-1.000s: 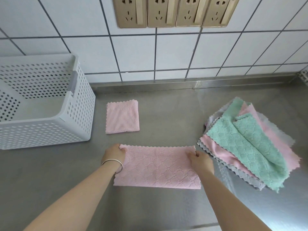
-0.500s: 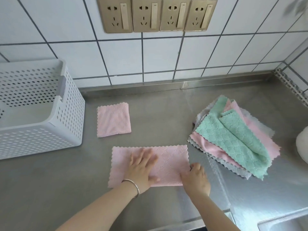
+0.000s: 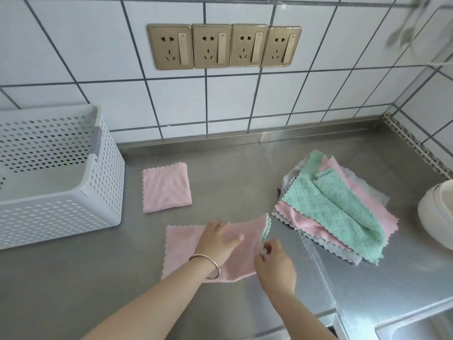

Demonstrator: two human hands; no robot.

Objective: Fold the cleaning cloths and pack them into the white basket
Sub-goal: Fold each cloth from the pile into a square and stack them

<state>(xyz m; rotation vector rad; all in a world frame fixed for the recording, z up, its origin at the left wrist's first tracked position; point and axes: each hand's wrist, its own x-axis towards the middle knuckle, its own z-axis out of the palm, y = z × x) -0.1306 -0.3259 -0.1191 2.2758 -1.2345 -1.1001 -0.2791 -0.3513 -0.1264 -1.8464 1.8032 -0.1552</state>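
Since a moment ago you have moved from smoothing the half-folded pink cloth (image 3: 186, 246) to starting its second fold. Your left hand (image 3: 217, 241) is lying flat on the middle of the cloth with fingers straight, pressing it down and gripping nothing. Your right hand (image 3: 274, 263) is now pinching the cloth's right edge, and that edge is lifting off the surface, showing a green underside. In my judgement the fold across to the left is only beginning, so this cloth is not yet ready to pack.

One folded pink square (image 3: 166, 187) is lying flat behind it, just beside the white basket (image 3: 98, 192), which is standing at the left edge of the surface; no cloth is visible inside it. The unfolded pile of green, pink and grey cloths (image 3: 328, 209) is resting toward the right, so most of the task is remaining.

The surface (image 3: 245, 163) is stainless steel, meeting a white tiled wall (image 3: 294, 99) at its back edge. Four gold wall sockets (image 3: 224, 46) are mounted above. A white vessel (image 3: 436, 217) is sitting at the right edge, partly out of view.
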